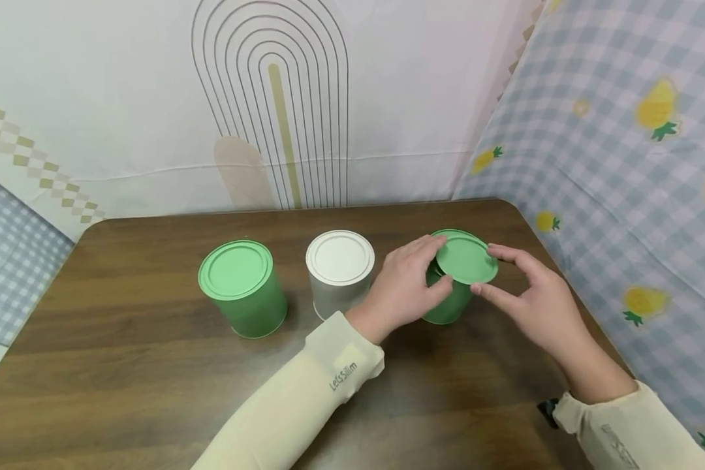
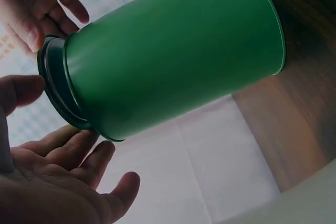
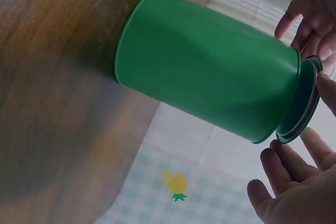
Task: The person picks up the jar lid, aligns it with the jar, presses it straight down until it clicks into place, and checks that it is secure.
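Observation:
A green lid [image 1: 467, 261] sits tilted and off-centre over the right-hand green can [image 1: 448, 309], shifted to the right. Both wrist views show a gap between the lid [image 2: 44, 72] and the can's rim. My left hand [image 1: 408, 277] holds the lid's left edge between thumb and fingers. At its right edge, my right hand [image 1: 540, 303] pinches the lid with thumb and fingertips. The can [image 3: 205, 66] stands upright on the table, its inside hidden by the lid and hands.
On the brown wooden table [image 1: 153, 391] stand a white-lidded can [image 1: 340, 258], partly behind my left forearm, and another lidded green can [image 1: 252, 313] further left. A patterned cloth [image 1: 399, 98] hangs behind the table, and a checked one [image 1: 593, 215] along its right side.

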`<move>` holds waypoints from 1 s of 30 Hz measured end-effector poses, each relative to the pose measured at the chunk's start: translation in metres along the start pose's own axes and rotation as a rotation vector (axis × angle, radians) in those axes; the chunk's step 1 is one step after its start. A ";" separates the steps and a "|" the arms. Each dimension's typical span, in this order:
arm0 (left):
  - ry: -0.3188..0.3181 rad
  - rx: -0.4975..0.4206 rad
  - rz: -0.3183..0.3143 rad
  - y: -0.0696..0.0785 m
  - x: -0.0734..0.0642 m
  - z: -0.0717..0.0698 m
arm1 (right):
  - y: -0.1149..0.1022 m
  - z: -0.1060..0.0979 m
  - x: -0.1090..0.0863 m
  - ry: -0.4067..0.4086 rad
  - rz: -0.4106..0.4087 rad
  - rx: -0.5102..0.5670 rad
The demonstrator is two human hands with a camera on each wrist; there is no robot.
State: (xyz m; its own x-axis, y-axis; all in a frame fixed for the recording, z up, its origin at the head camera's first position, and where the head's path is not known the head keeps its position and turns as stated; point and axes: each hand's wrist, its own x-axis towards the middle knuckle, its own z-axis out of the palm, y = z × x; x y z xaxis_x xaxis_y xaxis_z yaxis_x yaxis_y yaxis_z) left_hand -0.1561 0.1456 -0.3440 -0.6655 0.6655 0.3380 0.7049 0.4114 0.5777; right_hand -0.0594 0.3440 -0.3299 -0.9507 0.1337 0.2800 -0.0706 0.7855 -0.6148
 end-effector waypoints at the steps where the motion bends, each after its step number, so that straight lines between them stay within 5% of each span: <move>1: 0.002 0.006 0.000 -0.001 0.001 0.000 | 0.000 -0.001 0.002 -0.009 0.007 0.008; 15: 0.037 0.056 0.012 -0.007 0.008 0.005 | 0.003 -0.001 0.015 -0.072 0.067 0.001; 24: -0.035 0.061 -0.093 -0.008 0.011 0.005 | 0.006 0.004 0.021 -0.106 0.105 0.052; 30: -0.032 0.041 -0.105 -0.008 0.014 0.007 | 0.007 0.006 0.022 -0.073 0.094 0.058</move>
State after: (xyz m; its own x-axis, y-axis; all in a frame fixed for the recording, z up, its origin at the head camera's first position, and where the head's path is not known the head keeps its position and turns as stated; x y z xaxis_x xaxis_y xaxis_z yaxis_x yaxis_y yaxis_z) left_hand -0.1693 0.1554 -0.3491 -0.7287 0.6364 0.2528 0.6412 0.5046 0.5781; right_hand -0.0821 0.3489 -0.3321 -0.9733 0.1589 0.1659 0.0044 0.7348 -0.6782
